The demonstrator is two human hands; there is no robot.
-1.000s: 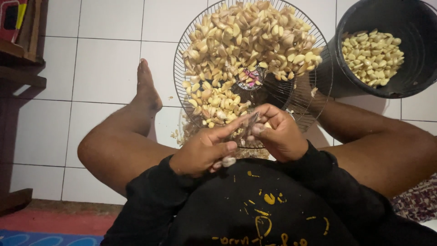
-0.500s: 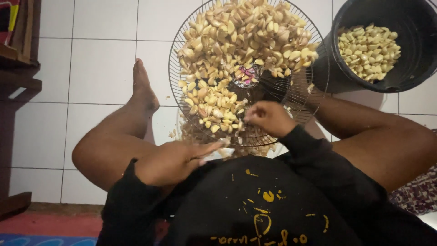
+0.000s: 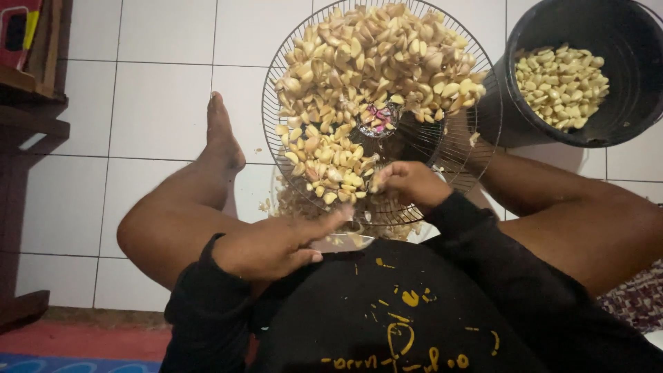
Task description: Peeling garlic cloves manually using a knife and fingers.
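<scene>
A round wire basket [image 3: 276,103] rests over my lap, heaped with unpeeled garlic cloves [image 3: 373,62]. My right hand [image 3: 411,185] reaches into the near edge of the heap, its fingers curled around one clove [image 3: 376,182]. My left hand [image 3: 276,243] lies low by my left thigh, just under the basket's rim. A flat grey knife blade [image 3: 345,242] sticks out from under its fingers. A black bucket [image 3: 621,41] at the upper right holds peeled pale cloves [image 3: 561,84].
My bare legs are spread either side of the basket on the white tiled floor [image 3: 159,110], with my left foot [image 3: 221,135] pointing away. Garlic skins [image 3: 297,204] lie under the basket. Dark wooden furniture [image 3: 27,103] stands at the left, and a red mat [image 3: 83,342] lies below it.
My hands were together at the basket's near rim. The left hand has dropped back towards my lap, and the right hand has gone forward into the cloves.
</scene>
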